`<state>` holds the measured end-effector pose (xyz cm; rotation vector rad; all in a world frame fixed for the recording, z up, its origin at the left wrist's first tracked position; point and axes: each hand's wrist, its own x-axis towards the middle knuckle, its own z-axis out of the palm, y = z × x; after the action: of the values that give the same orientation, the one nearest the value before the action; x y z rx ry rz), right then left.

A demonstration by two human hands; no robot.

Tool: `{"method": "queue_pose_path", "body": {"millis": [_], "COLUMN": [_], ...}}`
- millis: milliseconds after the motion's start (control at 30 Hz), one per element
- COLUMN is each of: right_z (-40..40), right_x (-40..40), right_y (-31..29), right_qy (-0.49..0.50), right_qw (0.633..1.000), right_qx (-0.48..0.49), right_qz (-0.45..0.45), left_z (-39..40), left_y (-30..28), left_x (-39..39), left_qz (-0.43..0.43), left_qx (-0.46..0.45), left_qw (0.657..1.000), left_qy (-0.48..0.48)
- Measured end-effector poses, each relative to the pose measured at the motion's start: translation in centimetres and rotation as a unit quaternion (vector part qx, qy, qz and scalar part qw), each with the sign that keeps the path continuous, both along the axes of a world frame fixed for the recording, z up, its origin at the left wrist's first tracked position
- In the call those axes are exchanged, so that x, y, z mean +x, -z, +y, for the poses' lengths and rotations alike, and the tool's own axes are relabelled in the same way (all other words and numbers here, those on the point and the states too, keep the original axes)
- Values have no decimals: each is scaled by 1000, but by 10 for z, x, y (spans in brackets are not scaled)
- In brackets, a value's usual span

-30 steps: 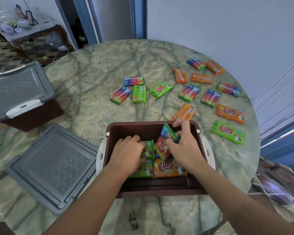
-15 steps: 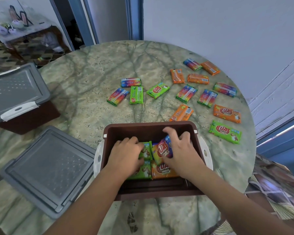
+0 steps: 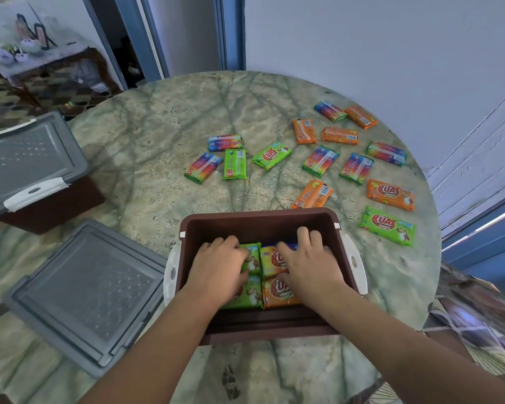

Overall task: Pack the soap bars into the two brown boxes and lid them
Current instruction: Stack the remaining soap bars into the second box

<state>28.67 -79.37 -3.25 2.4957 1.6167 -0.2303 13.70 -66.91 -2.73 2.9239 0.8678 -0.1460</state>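
Both hands, left hand (image 3: 216, 269) and right hand (image 3: 309, 266), are being pressed flat, fingers spread, on wrapped soap bars inside the open brown plastic box (image 3: 263, 220); the loose orange-wrapped bar (image 3: 312, 194), long axis angled forward-right, is lying just beyond, nearer the right.

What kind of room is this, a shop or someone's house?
Most likely a home. The soap bars lie on a round marble-look table, a doorway opens onto a patterned tile floor, and a side table there holds small ornaments.
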Motion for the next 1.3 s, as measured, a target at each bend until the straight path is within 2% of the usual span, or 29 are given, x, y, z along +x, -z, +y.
{"method": "queue_pose_path", "body": {"millis": [133, 367, 467, 600, 667, 733, 833, 933, 1033, 1167, 1300], "right_z": [12, 9, 5, -7, -12, -16, -25, -41, -50, -53, -56], "right_x": [5, 6, 9, 24, 43, 73, 130, 177, 201, 215, 225], "right_y": [-2, -4, -14, -35, -44, -47, -36, -10, 8, 24, 33], "right_qy": [-4, -2, -5, 42, 82, 138, 228, 277, 283, 273, 275], "right_qw": [999, 998, 983, 913, 876, 857, 867, 884, 914, 947, 949], "right_qx": [-16, 22, 150, 361, 427, 446, 393, 324, 229, 76, 62], "right_qz": [38, 65, 102, 187, 208, 217, 205, 191, 179, 155, 141], "left_z": [0, 1, -1, -7, -7, -4, 3, 9, 17, 26, 30], "left_y": [1, 0, -17, -59, -77, -83, -74, -55, -33, -5, 16], "left_x": [0, 0, 7, 51, 85, 120, 172, 223, 257, 283, 293], "left_qz": [1, 6, -65, -189, -220, -236, -209, -137, -26, 89, 157], "left_qx": [9, 6, -10, -35, -29, -18, -32, -52, -43, -30, -73], "left_qw": [1000, 1000, 998, 981, 975, 971, 976, 988, 998, 996, 983], "left_qy": [12, 15, 3, 10, 29, 44, 49, 50, 34, -4, -59]}}
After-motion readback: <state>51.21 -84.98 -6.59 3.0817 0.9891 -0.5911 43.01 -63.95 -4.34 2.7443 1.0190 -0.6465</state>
